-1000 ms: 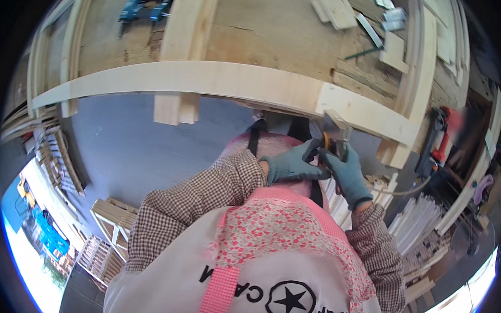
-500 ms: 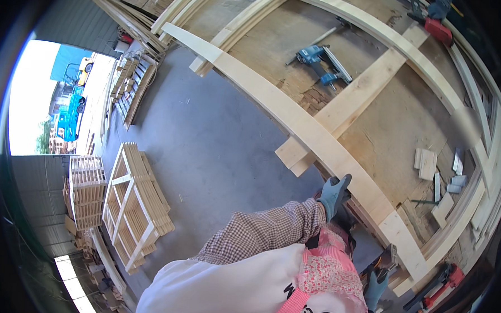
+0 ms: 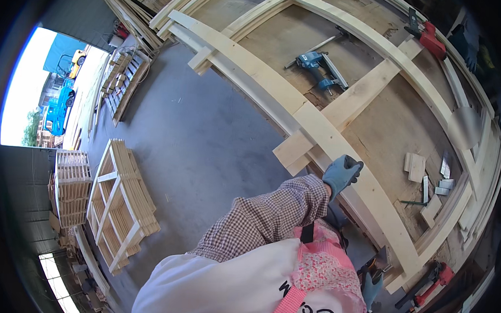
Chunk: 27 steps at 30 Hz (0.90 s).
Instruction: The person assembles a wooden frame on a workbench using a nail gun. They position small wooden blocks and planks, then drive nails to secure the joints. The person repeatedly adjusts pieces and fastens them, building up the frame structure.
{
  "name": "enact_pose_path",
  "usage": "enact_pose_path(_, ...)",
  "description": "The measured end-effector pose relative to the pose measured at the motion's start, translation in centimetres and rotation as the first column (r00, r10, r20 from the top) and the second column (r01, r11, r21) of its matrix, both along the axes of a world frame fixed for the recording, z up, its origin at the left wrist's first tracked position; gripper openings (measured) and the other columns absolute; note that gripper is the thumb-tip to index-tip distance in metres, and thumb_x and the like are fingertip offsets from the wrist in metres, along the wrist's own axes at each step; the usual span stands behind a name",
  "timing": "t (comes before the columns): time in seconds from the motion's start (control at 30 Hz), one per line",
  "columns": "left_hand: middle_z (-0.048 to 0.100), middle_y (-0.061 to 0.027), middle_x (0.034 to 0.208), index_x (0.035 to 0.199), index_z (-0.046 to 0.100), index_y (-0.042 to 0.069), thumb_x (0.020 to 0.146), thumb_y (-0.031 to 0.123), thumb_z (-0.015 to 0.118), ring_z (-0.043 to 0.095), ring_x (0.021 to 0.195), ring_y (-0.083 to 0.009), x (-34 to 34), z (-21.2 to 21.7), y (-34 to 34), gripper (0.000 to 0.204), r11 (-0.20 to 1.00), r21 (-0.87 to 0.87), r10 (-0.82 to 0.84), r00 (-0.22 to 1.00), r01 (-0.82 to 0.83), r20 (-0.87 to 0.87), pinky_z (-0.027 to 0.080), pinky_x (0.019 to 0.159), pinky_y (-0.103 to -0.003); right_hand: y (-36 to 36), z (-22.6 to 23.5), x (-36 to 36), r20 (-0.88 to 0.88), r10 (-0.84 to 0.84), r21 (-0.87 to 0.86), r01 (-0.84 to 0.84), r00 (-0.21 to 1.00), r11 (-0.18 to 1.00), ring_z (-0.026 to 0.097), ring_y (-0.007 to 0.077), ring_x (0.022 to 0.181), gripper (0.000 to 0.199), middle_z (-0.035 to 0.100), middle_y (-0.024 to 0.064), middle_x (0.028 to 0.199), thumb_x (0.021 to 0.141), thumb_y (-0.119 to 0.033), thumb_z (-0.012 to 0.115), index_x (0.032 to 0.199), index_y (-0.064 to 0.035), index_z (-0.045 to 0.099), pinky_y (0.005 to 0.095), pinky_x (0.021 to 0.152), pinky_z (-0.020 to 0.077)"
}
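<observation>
My left hand (image 3: pixel 343 174), in a grey-blue glove, is over a pale curved board (image 3: pixel 366 192) of a large wooden frame. Its fingers are curled in; whatever they may hold is hidden. A short crosspiece end (image 3: pixel 293 149) juts out beside it. Lower right, my right hand (image 3: pixel 372 289), also gloved, is partly covered by my clothing. It is closed round a dark tool (image 3: pixel 375 265) with metal parts, its kind unclear. Further along, the curved board meets another curved board (image 3: pixel 249 61) at a seam near the wide cross board (image 3: pixel 365 94).
A blue nail gun (image 3: pixel 317 67) lies inside the frame, with small wood blocks (image 3: pixel 414 166) further right. Red tools lie at the near right (image 3: pixel 438 282) and far right (image 3: pixel 432 38). A co-worker's gloved hand (image 3: pixel 470 51) is beyond. Stacked trusses (image 3: pixel 123 201) stand left.
My left hand has moved off the board's near edge to above it, fingers curling. The board's seam shows at a different spot. A co-worker's hand has left the far red tool.
</observation>
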State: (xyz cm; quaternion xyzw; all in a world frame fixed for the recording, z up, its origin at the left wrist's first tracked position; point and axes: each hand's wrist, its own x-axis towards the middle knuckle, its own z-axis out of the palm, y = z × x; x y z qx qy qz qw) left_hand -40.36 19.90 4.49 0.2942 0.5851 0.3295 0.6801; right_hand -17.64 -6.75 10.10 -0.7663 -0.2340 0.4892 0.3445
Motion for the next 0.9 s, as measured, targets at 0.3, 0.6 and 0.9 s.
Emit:
enact_pose_path(0.3,0.056,-0.0007,0.078,0.103,0.049,0.005,0.085,0.019,0.063,0.055,0.073,-0.0102,-1.4,-7.9,-3.4,0.026,0.864,0.137,0.486,0.874,-0.484,0.024,0.046,0.064,-0.023,-2.4,-1.0,-1.4,-0.051,-0.134,0.001,0.134,0.990,0.991,0.056,0.0136,0.084,0.037,0.060,0.0067,0.099,0.079,-0.003,0.061,0.114,0.0035,0.051,0.0270,0.072,0.0464)
enact_pose_path(0.6,0.058,-0.0059,0.092,0.110,0.050,0.008,0.086,0.042,0.057,0.059,0.083,-0.0216,-3.8,-5.8,-0.5,0.042,0.897,-0.138,0.431,0.899,-0.419,0.073,0.047,0.061,-0.037,-3.1,-1.3,-1.7,0.014,-0.156,0.062,0.155,0.988,0.986,0.055,0.0136,0.087,0.035,0.058,0.0074,0.099,0.078,-0.003,0.063,0.110,0.0042,0.052,0.0267,0.075,0.0455)
enact_pose_path(0.9,0.058,-0.0075,0.071,0.094,0.054,-0.001,0.078,0.032,0.069,0.059,0.059,-0.0182,-4.6,-8.8,3.1,0.040,0.836,-0.110,0.532,0.843,-0.538,-0.080,0.050,0.054,-0.029,-2.0,-4.2,1.2,0.069,-0.104,0.066,0.099,0.992,0.993,0.058,0.0203,0.084,0.046,0.059,0.0139,0.099,0.076,-0.004,0.064,0.118,0.0046,0.049,0.0312,0.071,0.0490)
